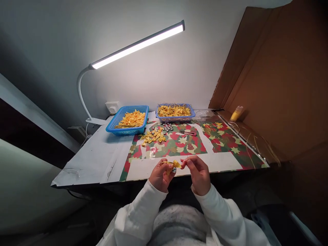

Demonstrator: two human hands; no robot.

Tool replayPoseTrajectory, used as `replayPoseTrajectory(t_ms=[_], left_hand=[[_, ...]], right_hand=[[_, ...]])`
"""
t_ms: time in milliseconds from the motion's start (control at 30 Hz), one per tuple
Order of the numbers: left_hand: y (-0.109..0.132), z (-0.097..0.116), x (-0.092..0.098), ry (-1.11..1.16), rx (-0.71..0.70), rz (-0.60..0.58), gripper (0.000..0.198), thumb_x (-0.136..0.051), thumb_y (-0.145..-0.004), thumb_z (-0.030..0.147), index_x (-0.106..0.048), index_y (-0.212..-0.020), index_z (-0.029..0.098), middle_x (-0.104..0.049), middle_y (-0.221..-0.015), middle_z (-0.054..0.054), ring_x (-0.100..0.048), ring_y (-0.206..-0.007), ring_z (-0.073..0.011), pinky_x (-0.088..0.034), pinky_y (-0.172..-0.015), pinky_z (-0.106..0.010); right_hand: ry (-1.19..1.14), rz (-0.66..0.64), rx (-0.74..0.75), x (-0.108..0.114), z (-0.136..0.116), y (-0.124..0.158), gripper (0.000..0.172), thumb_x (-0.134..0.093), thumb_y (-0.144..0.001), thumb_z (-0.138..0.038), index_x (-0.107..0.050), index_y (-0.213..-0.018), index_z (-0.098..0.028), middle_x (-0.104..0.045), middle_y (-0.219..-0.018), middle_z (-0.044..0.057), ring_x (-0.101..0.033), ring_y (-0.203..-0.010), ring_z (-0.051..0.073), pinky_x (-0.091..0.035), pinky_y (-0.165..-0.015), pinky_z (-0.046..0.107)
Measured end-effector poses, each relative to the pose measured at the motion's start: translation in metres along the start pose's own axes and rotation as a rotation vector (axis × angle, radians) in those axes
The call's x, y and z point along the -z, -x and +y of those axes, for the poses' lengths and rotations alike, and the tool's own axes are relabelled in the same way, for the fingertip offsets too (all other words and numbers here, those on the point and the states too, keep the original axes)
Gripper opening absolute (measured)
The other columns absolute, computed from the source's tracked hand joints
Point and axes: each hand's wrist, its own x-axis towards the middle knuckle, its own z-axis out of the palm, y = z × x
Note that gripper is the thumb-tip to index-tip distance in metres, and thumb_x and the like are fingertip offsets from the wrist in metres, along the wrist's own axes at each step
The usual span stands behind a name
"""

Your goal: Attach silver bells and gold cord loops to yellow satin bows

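My left hand (161,174) is closed on a yellow ribbon bow (176,164) just over the table's front edge. A small silver bell (174,169) hangs at the bow, beside my fingers. To the right, my right hand (198,174) is closed in a pinch, with its fingertips near the bow. A thin line, perhaps a thread or needle, rises from that pinch; it is too fine to name. Beyond my hands lies a pile of loose yellow bows (153,136), with several silver bells (167,127) behind it.
A blue basket (110,127) of yellow bows stands at the back left. Behind the bells, a second blue basket (176,119) holds bows with cords. Small snips (188,133) lie on the patterned sheet. A yellow bottle (235,114) is at right; a lamp (138,46) hangs above.
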Motion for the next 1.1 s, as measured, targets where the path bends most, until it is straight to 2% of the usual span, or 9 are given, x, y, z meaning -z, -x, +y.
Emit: replayPoseTrajectory(t_ms=[100,267,367,433,500,600,867,1100], left_hand=[[0.004,0.002,-0.001,0.002,-0.015,0.029,0.035,-0.072,-0.047,0.006,-0.045,-0.065,0.019,-0.059,-0.057,0.005,-0.058,-0.053,-0.0094,-0.046,-0.051,-0.019],[0.012,0.006,-0.005,-0.008,-0.015,0.026,0.038,-0.074,-0.045,0.006,-0.042,-0.062,0.018,-0.056,-0.053,0.007,-0.057,-0.051,-0.009,-0.044,-0.049,-0.018],[0.016,0.006,-0.007,-0.002,0.018,0.009,0.035,-0.072,-0.048,0.006,-0.043,-0.061,0.018,-0.056,-0.055,0.006,-0.058,-0.052,-0.0087,-0.044,-0.049,-0.017],[0.018,0.005,-0.008,0.004,0.047,-0.004,0.032,-0.071,-0.05,0.007,-0.043,-0.061,0.018,-0.056,-0.057,0.006,-0.058,-0.053,-0.0086,-0.044,-0.049,-0.017],[0.019,0.004,-0.008,0.007,0.064,-0.011,0.031,-0.071,-0.05,0.007,-0.043,-0.061,0.018,-0.056,-0.058,0.006,-0.058,-0.052,-0.0084,-0.044,-0.049,-0.018],[0.023,0.002,-0.01,0.012,0.05,-0.011,0.033,-0.071,-0.05,0.009,-0.042,-0.062,0.018,-0.055,-0.057,0.006,-0.056,-0.051,-0.0078,-0.045,-0.05,-0.018],[0.035,0.007,-0.018,0.007,-0.094,-0.047,0.039,-0.071,-0.044,0.008,-0.036,-0.059,0.019,-0.046,-0.051,0.009,-0.048,-0.048,-0.0053,-0.041,-0.048,-0.016],[0.04,0.011,-0.024,-0.049,-0.176,-0.036,0.047,-0.079,-0.043,0.014,-0.034,-0.057,0.018,-0.043,-0.05,0.009,-0.044,-0.045,-0.0052,-0.037,-0.045,-0.016]], right_hand=[[0.131,-0.016,0.071,0.005,-0.011,0.007,0.007,-0.064,-0.079,-0.023,-0.069,-0.08,-0.02,-0.068,-0.068,0.001,-0.062,-0.062,0.014,-0.051,-0.066,0.029],[0.23,0.003,0.102,0.009,-0.02,0.013,0.015,-0.067,-0.076,-0.018,-0.071,-0.089,-0.024,-0.07,-0.07,0.001,-0.064,-0.056,0.015,-0.053,-0.058,0.029],[0.363,-0.007,0.145,0.007,-0.03,0.015,0.013,-0.066,-0.076,-0.017,-0.07,-0.086,-0.023,-0.069,-0.068,0.001,-0.062,-0.056,0.015,-0.051,-0.056,0.028],[0.531,-0.072,0.214,0.004,-0.039,0.015,0.011,-0.065,-0.075,-0.015,-0.07,-0.081,-0.023,-0.068,-0.067,0.001,-0.06,-0.057,0.014,-0.051,-0.062,0.03],[0.668,-0.167,0.301,-0.001,-0.049,0.016,0.011,-0.063,-0.075,-0.013,-0.068,-0.079,-0.022,-0.063,-0.06,-0.001,-0.056,-0.056,0.014,-0.049,-0.075,0.035],[0.775,-0.221,0.379,-0.005,-0.057,0.016,0.011,-0.06,-0.074,-0.011,-0.065,-0.075,-0.02,-0.054,-0.053,-0.003,-0.048,-0.054,0.013,-0.048,-0.077,0.037],[0.716,-0.229,0.411,-0.003,-0.057,0.014,0.017,-0.06,-0.07,-0.006,-0.065,-0.074,-0.022,-0.055,-0.055,-0.004,-0.048,-0.052,0.011,-0.048,-0.082,0.038],[0.639,-0.214,0.402,-0.002,-0.057,0.015,0.021,-0.061,-0.068,-0.003,-0.066,-0.075,-0.022,-0.058,-0.056,-0.004,-0.051,-0.051,0.01,-0.049,-0.081,0.037]])
